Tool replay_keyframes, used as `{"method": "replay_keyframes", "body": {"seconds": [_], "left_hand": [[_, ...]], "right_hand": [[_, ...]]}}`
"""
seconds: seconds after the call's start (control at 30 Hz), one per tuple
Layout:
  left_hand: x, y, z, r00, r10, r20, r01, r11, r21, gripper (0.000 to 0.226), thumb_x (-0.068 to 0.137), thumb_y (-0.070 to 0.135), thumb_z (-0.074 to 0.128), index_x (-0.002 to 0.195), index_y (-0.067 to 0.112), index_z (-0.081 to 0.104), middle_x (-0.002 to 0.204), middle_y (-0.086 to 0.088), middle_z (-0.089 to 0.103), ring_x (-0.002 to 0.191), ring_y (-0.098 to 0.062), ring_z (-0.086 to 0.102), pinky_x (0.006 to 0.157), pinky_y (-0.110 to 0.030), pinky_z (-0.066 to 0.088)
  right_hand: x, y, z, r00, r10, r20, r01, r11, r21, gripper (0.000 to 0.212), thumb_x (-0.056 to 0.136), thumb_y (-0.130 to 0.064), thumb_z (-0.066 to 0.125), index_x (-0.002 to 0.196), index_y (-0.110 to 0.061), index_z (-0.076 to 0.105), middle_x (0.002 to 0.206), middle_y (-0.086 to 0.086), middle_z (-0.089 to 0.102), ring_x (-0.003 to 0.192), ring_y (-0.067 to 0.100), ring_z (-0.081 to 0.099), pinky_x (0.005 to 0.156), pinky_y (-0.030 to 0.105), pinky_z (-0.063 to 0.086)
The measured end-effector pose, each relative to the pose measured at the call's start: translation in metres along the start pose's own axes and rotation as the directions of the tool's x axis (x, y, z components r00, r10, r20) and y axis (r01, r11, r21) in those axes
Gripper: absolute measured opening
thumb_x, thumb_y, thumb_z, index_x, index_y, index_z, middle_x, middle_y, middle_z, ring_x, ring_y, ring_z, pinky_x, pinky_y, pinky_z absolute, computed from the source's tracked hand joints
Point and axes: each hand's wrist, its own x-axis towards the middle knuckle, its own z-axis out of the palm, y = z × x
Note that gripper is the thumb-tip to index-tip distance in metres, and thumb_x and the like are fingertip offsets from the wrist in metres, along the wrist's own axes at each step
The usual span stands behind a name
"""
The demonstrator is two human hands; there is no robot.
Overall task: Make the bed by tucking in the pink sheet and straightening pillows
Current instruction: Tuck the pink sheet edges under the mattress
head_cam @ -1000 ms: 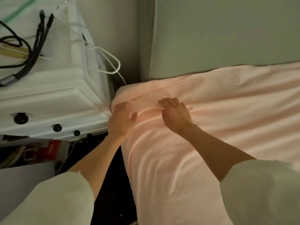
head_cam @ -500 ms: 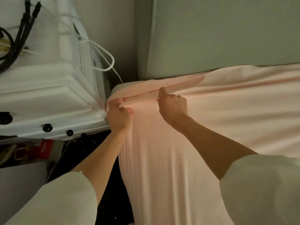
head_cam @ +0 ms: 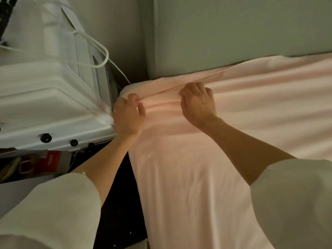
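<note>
sheet: the pink sheet (head_cam: 206,168) covers the mattress from the near edge to its far-left corner, by the headboard (head_cam: 233,33); a raised fold runs along the far edge between the hands
left hand (head_cam: 128,114): at the corner, fingers curled and pinching the fold
right hand (head_cam: 196,101): just inboard, fingers clenched on the same fold
step: judged, draw the fold taut toward the corner, then push it down behind the mattress; keep both grips level
in the way: white appliance (head_cam: 53,105) sits tight against the corner, leaving little room for the left wrist; its white cord (head_cam: 100,56) hangs near; no pillows in view
</note>
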Motion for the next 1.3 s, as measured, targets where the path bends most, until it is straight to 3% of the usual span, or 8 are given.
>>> {"method": "replay_keyframes", "body": {"seconds": [0.13, 0.2, 0.27, 0.37, 0.6, 0.87, 1.03, 1.3], "left_hand": [[0.019, 0.011, 0.005, 0.974, 0.112, 0.197, -0.087, 0.988, -0.127, 0.037, 0.097, 0.035, 0.034, 0.067, 0.021, 0.050, 0.075, -0.003, 0.053, 0.080, -0.021, 0.053, 0.085, -0.041, 0.045], [0.024, 0.011, 0.012, 0.957, 0.149, 0.249, -0.141, 0.989, -0.048, 0.024, 0.098, 0.028, 0.039, 0.099, 0.018, 0.060, 0.102, -0.004, 0.060, 0.100, -0.022, 0.055, 0.092, -0.037, 0.042], [0.028, 0.007, 0.018, 0.933, 0.203, 0.297, -0.216, 0.976, 0.013, 0.044, 0.096, 0.029, 0.044, 0.138, 0.017, 0.038, 0.142, -0.006, 0.043, 0.128, -0.024, 0.042, 0.104, -0.035, 0.037], [0.036, 0.002, 0.023, 0.904, 0.231, 0.359, -0.252, 0.968, 0.013, 0.067, 0.093, 0.035, 0.050, 0.148, 0.016, 0.017, 0.153, -0.006, 0.025, 0.139, -0.025, 0.029, 0.113, -0.037, 0.030], [0.039, 0.015, 0.013, 0.976, 0.218, 0.004, -0.213, 0.952, 0.220, 0.030, 0.096, 0.031, 0.048, 0.112, 0.015, 0.068, 0.117, -0.012, 0.058, 0.111, -0.030, 0.052, 0.097, -0.038, 0.042], [0.047, 0.025, -0.005, 0.984, -0.030, -0.178, -0.001, 0.985, -0.172, 0.025, 0.095, 0.023, 0.047, 0.106, 0.015, 0.068, 0.098, -0.006, 0.070, 0.090, -0.023, 0.064, 0.073, -0.026, 0.047], [0.056, 0.037, -0.017, 0.969, -0.116, -0.220, 0.055, 0.963, -0.264, 0.022, 0.095, 0.017, 0.044, 0.108, 0.008, 0.059, 0.097, -0.010, 0.068, 0.091, -0.026, 0.062, 0.072, -0.031, 0.048], [0.043, 0.026, 0.002, 0.991, -0.124, 0.049, 0.133, 0.878, -0.461, 0.013, 0.097, 0.019, 0.037, 0.106, 0.009, 0.038, 0.093, -0.008, 0.050, 0.083, -0.018, 0.050, 0.074, -0.033, 0.046]], "right_hand": [[0.018, 0.007, 0.000, 0.980, 0.105, 0.170, -0.116, 0.991, 0.059, 0.028, 0.098, -0.013, 0.033, 0.114, -0.004, 0.055, 0.113, 0.017, 0.061, 0.101, 0.037, 0.058, 0.075, 0.035, 0.040], [0.023, 0.003, 0.002, 0.971, 0.076, 0.226, -0.069, 0.997, -0.040, 0.031, 0.096, -0.016, 0.037, 0.119, -0.007, 0.055, 0.120, 0.014, 0.055, 0.106, 0.036, 0.055, 0.078, 0.036, 0.041], [0.027, 0.000, 0.007, 0.970, 0.041, 0.238, -0.009, 0.991, -0.132, 0.039, 0.094, -0.020, 0.042, 0.132, -0.011, 0.045, 0.129, 0.012, 0.048, 0.116, 0.033, 0.046, 0.084, 0.039, 0.041], [0.031, 0.000, 0.013, 0.976, 0.045, 0.213, -0.018, 0.992, -0.124, 0.060, 0.090, -0.018, 0.049, 0.144, -0.012, 0.022, 0.139, 0.012, 0.038, 0.121, 0.032, 0.042, 0.089, 0.042, 0.041], [0.036, -0.006, 0.010, 0.982, 0.055, 0.179, -0.030, 0.990, -0.138, 0.032, 0.094, -0.007, 0.042, 0.124, -0.007, 0.052, 0.134, 0.015, 0.039, 0.117, 0.033, 0.044, 0.078, 0.042, 0.045], [0.049, -0.014, -0.015, 0.984, 0.073, -0.165, -0.069, 0.997, 0.030, 0.027, 0.097, -0.019, 0.033, 0.116, -0.010, 0.050, 0.089, 0.018, 0.068, 0.081, 0.042, 0.060, 0.062, 0.034, 0.032], [0.054, -0.020, -0.016, 0.989, 0.003, -0.149, 0.006, 0.998, 0.061, 0.027, 0.094, -0.013, 0.039, 0.116, -0.005, 0.052, 0.105, 0.018, 0.064, 0.101, 0.038, 0.057, 0.071, 0.039, 0.043], [0.036, 0.002, -0.002, 0.998, -0.008, 0.059, 0.007, 1.000, 0.023, 0.031, 0.094, -0.018, 0.043, 0.123, -0.008, 0.045, 0.126, 0.012, 0.051, 0.112, 0.032, 0.052, 0.081, 0.040, 0.045]]}}
